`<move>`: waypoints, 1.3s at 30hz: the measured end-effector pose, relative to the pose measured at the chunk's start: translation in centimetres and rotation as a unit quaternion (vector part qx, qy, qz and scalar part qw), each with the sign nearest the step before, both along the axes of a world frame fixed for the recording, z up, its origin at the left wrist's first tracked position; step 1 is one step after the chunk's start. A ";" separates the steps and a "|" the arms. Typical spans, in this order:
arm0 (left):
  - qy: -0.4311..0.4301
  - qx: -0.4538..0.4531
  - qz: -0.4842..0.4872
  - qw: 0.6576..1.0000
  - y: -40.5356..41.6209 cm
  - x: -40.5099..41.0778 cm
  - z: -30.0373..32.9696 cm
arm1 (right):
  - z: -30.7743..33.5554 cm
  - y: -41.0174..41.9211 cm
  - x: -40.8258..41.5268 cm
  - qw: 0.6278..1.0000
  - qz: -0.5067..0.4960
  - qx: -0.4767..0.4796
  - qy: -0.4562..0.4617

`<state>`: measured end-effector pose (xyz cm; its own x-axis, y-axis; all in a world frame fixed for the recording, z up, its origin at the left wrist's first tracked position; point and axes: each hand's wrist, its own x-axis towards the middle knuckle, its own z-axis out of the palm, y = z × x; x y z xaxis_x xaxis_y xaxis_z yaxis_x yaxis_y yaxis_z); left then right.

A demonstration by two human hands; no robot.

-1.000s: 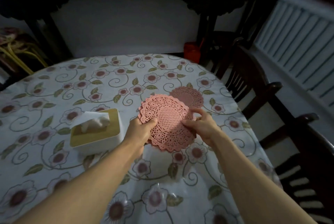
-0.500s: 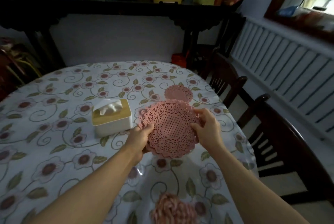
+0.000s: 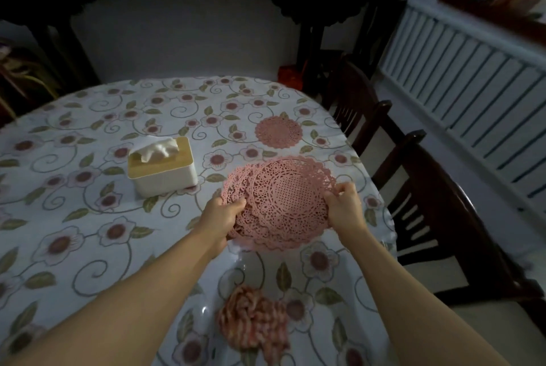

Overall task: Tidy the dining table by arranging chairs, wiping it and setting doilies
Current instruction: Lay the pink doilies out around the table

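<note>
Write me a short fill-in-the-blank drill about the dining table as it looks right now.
1. Both hands, left and right, hold a stack of pink ____.
2. One single doily already lies flat on the table, on the far side of the ____ from the person.
3. A white tissue sticks out of the tissue box, whose lid is ____ in colour.
4. The crumpled cloth lies on the table between the person's two ____.

Missing words: doilies; stack; tan; forearms
</note>
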<state>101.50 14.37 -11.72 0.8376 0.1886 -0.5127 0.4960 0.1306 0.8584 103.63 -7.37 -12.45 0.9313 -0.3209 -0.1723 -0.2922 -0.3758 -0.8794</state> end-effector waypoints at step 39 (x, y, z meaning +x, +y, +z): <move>-0.001 0.203 0.166 0.965 6.0 -8.5 3.8 | 2.2 9.5 -5.2 0.960 0.247 0.100 0.082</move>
